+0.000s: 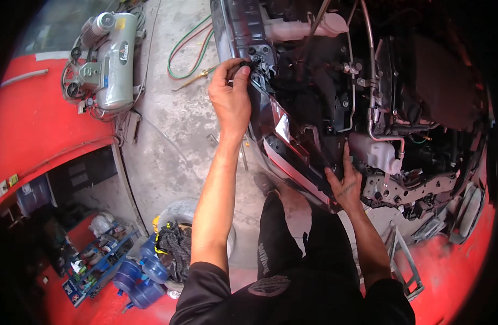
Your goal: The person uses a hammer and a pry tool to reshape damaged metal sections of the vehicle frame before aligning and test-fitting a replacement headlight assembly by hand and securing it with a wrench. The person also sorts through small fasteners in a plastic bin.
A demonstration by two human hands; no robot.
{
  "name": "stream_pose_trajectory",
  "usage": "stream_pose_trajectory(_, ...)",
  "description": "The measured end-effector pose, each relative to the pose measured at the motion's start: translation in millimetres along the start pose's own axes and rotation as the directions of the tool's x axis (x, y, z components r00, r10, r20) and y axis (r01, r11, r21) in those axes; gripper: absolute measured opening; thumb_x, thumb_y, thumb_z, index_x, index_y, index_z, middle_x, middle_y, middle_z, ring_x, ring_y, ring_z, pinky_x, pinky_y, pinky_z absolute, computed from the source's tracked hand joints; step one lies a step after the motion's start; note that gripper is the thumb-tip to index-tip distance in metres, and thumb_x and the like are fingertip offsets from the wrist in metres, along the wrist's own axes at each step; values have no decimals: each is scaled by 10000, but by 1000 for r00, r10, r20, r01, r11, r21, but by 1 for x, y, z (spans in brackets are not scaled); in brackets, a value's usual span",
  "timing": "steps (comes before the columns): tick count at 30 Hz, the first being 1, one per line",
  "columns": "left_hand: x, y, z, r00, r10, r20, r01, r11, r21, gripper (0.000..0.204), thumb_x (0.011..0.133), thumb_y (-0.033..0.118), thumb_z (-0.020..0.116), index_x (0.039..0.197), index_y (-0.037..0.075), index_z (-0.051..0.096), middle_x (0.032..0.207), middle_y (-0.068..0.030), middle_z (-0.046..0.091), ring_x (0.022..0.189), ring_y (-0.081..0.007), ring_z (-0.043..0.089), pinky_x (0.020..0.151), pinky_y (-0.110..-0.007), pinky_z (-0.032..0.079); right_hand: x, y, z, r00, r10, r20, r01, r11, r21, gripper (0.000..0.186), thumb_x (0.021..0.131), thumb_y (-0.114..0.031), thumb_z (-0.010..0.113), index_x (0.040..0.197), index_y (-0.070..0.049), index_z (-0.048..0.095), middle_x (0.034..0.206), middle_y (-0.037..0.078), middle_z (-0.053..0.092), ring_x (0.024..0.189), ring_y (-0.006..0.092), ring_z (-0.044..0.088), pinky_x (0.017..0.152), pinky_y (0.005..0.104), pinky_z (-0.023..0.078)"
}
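A car headlight (295, 146) with a dark housing and a clear and red-tinted lens lies slantwise along the front corner of an open engine bay. My left hand (231, 95) is closed in a pinch on a dark part at the headlight's far end, beside the dark fender (230, 32); its fingertips partly hide that part. At the near end, my right hand (347, 181) grips the headlight's inner edge, with the thumb on the lens side and the index finger stretched along the back. Its other fingers are partly hidden.
A white plastic reservoir (368, 151) and metal pipes (371, 97) sit right of the headlight. On the left stand a grey air compressor (116, 62) and coiled red and green hoses (190, 51). Blue water jugs (146, 290) are at lower left, near a wheel (178, 208).
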State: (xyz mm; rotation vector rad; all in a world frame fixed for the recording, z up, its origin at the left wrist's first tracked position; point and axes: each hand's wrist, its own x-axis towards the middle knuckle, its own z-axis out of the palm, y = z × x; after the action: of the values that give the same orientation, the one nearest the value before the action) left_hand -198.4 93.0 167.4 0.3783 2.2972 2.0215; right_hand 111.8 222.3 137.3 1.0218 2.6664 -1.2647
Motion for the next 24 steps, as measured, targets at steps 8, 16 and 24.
stream_pose_trajectory(8, 12, 1, -3, 984, 165, 63, -177, 931, 320, 172, 920, 54, 726, 1084, 5, 715, 898, -69, 707, 796, -152, 672, 719, -302, 534, 0, 3, 2, 996, -81, -47, 82, 997, 13, 887, 852, -241, 765, 1566, 36, 317, 996, 324, 702, 885, 460, 720, 781, 467, 566)
stream_pose_trajectory(16, 26, 24, -1, 871, 372, 321, -490, 700, 519, 132, 872, 41, 716, 997, 0, 701, 915, -185, 672, 829, -384, 664, 732, -426, 511, -1, 5, 3, 996, -74, -53, 76, 996, 37, 890, 846, -258, 777, 1558, 42, 334, 939, 316, 700, 843, 463, 716, 751, 475, 566)
stream_pose_trajectory(24, 37, 24, 4, 806, 326, 494, -580, 599, 553, 108, 857, 25, 691, 963, 11, 697, 881, -204, 653, 798, -441, 637, 693, -498, 490, -3, 6, 1, 998, -50, -47, 52, 998, 41, 923, 818, -261, 807, 1560, 29, 340, 1026, 291, 702, 871, 445, 715, 750, 469, 571)
